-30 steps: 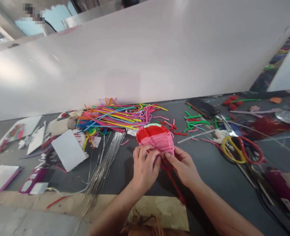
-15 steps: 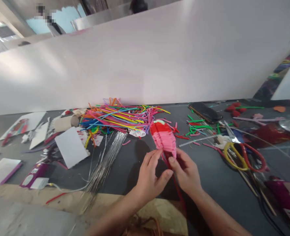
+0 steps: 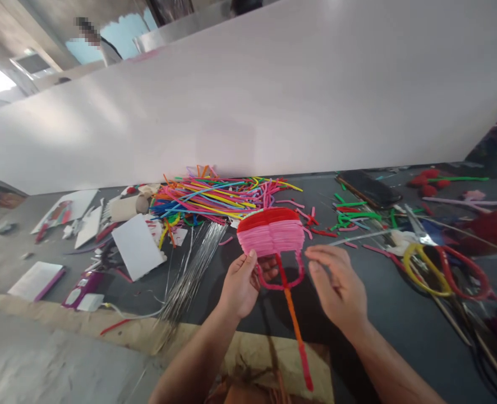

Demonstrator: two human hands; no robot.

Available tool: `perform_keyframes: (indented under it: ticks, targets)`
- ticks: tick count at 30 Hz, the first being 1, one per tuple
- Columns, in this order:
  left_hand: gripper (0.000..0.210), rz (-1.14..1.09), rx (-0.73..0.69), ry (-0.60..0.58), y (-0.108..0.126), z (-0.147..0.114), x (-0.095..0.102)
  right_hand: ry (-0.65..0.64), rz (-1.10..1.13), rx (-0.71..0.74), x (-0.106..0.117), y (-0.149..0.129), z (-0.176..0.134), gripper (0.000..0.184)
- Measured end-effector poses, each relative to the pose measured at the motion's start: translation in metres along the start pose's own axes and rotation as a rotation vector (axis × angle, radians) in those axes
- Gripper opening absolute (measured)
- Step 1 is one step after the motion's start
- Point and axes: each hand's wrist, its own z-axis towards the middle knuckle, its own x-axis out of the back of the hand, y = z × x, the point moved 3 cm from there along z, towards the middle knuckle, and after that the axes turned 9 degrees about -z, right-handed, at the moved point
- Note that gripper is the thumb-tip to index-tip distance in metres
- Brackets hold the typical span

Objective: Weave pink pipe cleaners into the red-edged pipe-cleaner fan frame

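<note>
A flat pipe-cleaner shape (image 3: 274, 235) faces me, with a red band on top and pink rows below. Its lower part is an open pink outline, and a red and orange stem (image 3: 293, 314) runs down from its middle. My left hand (image 3: 244, 280) grips the lower left edge, thumb in front and fingers behind. Beside the lower right edge is my right hand (image 3: 336, 283), its fingers curled loosely and apart, with a small gap to the shape. Nothing shows in the right hand.
Behind lies a pile of colored pipe cleaners (image 3: 215, 196), with a bundle of thin wires (image 3: 193, 275) in front. Green cut pieces (image 3: 353, 212), a black case (image 3: 368, 188) and scissors (image 3: 427, 269) lie to the right. A white card (image 3: 137, 247) and purple box (image 3: 80, 289) are left.
The shape has turned from edge-on to facing me, so its outline and stem show. My right hand has let go and moved right; my left hand now holds the left edge.
</note>
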Motion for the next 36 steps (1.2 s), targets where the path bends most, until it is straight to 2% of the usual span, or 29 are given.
perform_keyframes:
  ticks: [2, 4, 7, 10, 13, 19, 26, 30, 32, 36]
  targets:
    - [0.031, 0.0, 0.016, -0.003, 0.002, 0.001, 0.003, -0.026, 0.179, -0.294, -0.004, 0.015, 0.001, 0.017]
    - [0.031, 0.012, 0.028, -0.007, 0.002, 0.002, 0.004, -0.129, 0.411, -0.531, -0.015, 0.025, -0.002, 0.022]
    - [0.033, 0.03, 0.038, -0.002, 0.002, 0.003, 0.004, -0.243, 0.686, -0.679, -0.029, 0.027, -0.007, 0.023]
    - [0.033, 0.029, 0.032, -0.004, 0.0, 0.004, 0.004, -0.318, 0.793, -0.699, -0.033, 0.023, -0.01, 0.028]
    - [0.032, 0.04, 0.031, -0.001, -0.003, 0.006, 0.005, -0.375, 0.784, -0.698, -0.033, 0.021, -0.011, 0.03]
    - [0.03, 0.077, 0.032, -0.02, -0.008, 0.009, 0.008, -0.349, 0.725, -0.762, -0.034, 0.022, -0.011, 0.024]
    - [0.029, 0.053, 0.036, -0.015, -0.007, 0.009, 0.006, -0.346, 0.788, -0.751, -0.034, 0.019, -0.013, 0.021]
    - [0.03, 0.025, 0.049, -0.043, -0.008, 0.012, 0.004, -0.306, 0.864, -0.707, -0.033, 0.021, -0.012, 0.032]
    - [0.03, 0.032, 0.018, -0.043, -0.008, 0.012, 0.004, -0.325, 0.839, -0.689, -0.031, 0.021, -0.011, 0.036]
    - [0.03, 0.079, -0.013, -0.038, -0.008, 0.013, 0.005, -0.39, 0.683, -0.664, -0.031, 0.021, -0.01, 0.027]
